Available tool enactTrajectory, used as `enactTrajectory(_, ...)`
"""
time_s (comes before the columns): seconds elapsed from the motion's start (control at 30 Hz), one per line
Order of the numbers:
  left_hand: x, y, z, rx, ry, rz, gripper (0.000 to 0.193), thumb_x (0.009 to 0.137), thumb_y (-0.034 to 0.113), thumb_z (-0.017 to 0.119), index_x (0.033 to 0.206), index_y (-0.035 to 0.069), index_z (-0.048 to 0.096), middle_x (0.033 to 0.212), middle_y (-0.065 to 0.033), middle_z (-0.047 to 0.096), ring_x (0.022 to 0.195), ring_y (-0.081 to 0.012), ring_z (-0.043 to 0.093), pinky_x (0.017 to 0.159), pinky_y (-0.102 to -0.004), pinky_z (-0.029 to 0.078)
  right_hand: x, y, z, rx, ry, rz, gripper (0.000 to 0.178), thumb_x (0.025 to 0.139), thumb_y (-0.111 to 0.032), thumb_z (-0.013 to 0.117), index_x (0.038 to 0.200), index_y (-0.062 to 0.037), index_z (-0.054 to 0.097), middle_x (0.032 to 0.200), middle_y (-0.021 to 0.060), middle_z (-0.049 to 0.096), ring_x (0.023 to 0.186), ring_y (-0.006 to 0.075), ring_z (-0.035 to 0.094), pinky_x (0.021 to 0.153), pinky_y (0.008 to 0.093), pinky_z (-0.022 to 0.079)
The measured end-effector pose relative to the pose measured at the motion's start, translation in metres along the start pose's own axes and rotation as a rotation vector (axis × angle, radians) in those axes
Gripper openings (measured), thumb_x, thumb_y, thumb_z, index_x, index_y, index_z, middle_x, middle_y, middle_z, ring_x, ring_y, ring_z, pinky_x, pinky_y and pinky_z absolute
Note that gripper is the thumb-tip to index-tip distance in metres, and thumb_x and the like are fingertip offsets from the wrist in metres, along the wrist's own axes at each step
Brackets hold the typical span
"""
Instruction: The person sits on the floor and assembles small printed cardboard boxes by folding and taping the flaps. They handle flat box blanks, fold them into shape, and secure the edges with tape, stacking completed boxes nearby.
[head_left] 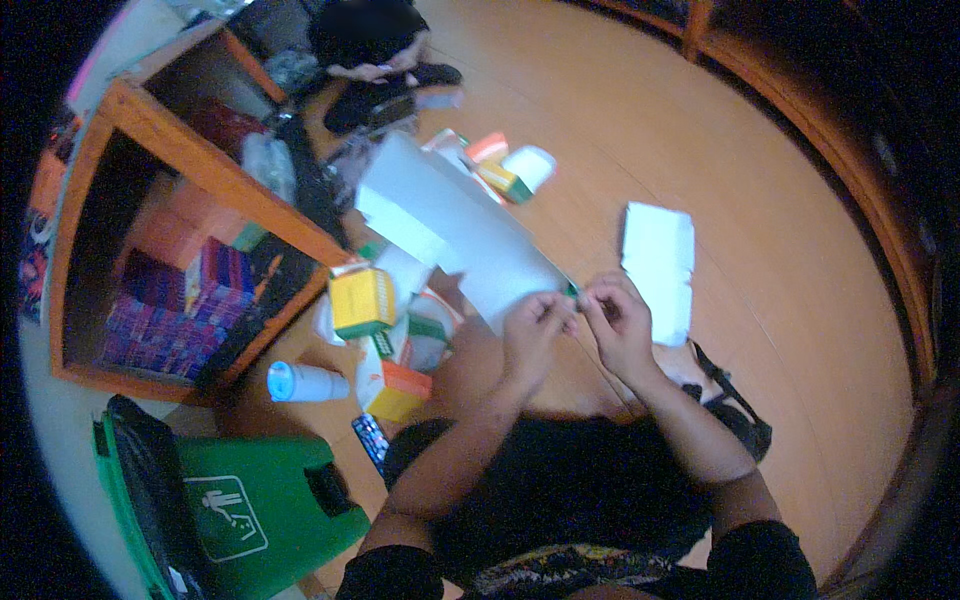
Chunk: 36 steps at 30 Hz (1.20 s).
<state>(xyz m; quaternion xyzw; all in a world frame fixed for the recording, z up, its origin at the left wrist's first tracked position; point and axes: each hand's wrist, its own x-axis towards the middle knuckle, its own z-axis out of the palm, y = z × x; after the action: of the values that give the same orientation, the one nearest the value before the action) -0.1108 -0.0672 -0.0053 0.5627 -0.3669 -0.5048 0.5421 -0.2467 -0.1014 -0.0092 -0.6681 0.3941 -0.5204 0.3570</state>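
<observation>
Folding a flat white carton (470,240) on the wooden floor (800,250), near edge pinched by left hand (535,330) and right hand (615,320), fingers closed together on it. Probably next: pressing the fold along that edge, keeping both grips firm

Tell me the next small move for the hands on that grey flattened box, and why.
Probably fold over the corner they pinch: the left hand and right hand meet at the near corner of the grey flattened box, which lies unfolded on the wooden floor.
</observation>
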Motion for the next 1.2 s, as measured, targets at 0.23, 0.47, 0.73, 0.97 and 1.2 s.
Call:
enactTrajectory(0.23,-0.006,-0.004,0.004,-0.104,0.005,0.085,0.014,0.094,0.011,0.059,0.096,-0.003,0.059,0.084,-0.0071,0.064,0.072,-0.0119,0.062,0.068,-0.0251,0.052,-0.006,0.005,0.010,0.124,0.066,0.129,0.005,0.087,-0.004,0.064,0.086,0.0008,0.062,0.091,0.0081,0.057,0.081,0.0137,0.055,0.069,0.0242,0.046)
enactTrajectory(0.47,-0.005,-0.007,0.004,-0.212,-0.101,0.153,0.017,0.095,0.008,0.057,0.107,-0.003,0.054,0.094,-0.0099,0.062,0.077,-0.0145,0.064,0.074,-0.0270,0.056,-0.005,-0.002,0.006,0.252,0.123,0.150,0.005,0.086,-0.003,0.066,0.086,0.0006,0.062,0.095,0.0065,0.056,0.083,0.0129,0.054,0.070,0.0231,0.045)
enactTrajectory(0.73,0.001,-0.006,-0.005,-0.245,-0.175,0.085,0.022,0.094,0.008,0.058,0.111,-0.003,0.051,0.097,-0.0097,0.061,0.077,-0.0129,0.062,0.071,-0.0275,0.058,-0.014,0.009,0.008,0.280,0.056,0.132,0.005,0.085,-0.004,0.067,0.087,0.0006,0.065,0.096,0.0079,0.057,0.086,0.0142,0.056,0.074,0.0235,0.045)
enactTrajectory(0.97,-0.001,-0.001,-0.007,-0.203,-0.139,0.129,0.026,0.093,0.010,0.061,0.112,-0.005,0.053,0.095,-0.0087,0.063,0.077,-0.0124,0.062,0.071,-0.0276,0.057,-0.008,-0.003,0.004,0.263,-0.007,0.154,0.007,0.085,-0.005,0.068,0.089,0.0004,0.068,0.096,0.0088,0.057,0.089,0.0162,0.056,0.077,0.0246,0.045)
enactTrajectory(1.2,-0.011,0.014,-0.002,-0.068,-0.125,0.141,0.025,0.092,0.012,0.062,0.111,-0.004,0.058,0.090,-0.0062,0.065,0.076,-0.0112,0.063,0.068,-0.0253,0.055,-0.010,0.006,0.004,0.299,-0.002,0.145,0.011,0.083,-0.005,0.069,0.093,0.0002,0.068,0.093,0.0088,0.056,0.089,0.0160,0.056,0.077,0.0250,0.046)
